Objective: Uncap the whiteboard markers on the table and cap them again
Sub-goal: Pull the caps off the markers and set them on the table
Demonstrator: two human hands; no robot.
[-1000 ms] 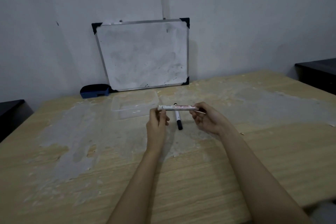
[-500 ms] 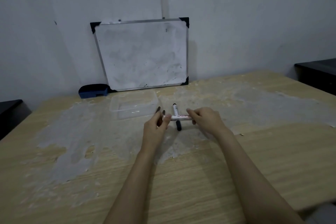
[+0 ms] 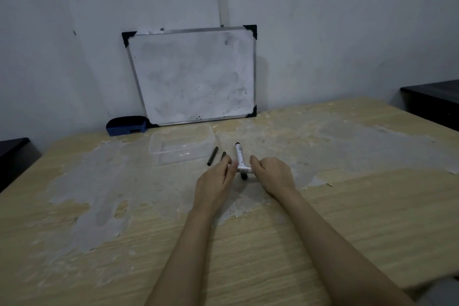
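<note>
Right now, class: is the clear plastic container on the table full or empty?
Empty. Through the clear container only the table surface shows; the markers lie outside it.

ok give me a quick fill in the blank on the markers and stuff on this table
1. The white-barrelled marker is held by ____ hands.
2. The framed whiteboard leans against the ____.
3. The clear plastic container lies between the whiteboard and the ____ hand.
4. The blue eraser sits to the ____ of the whiteboard.

Missing words: both; wall; left; left
</note>
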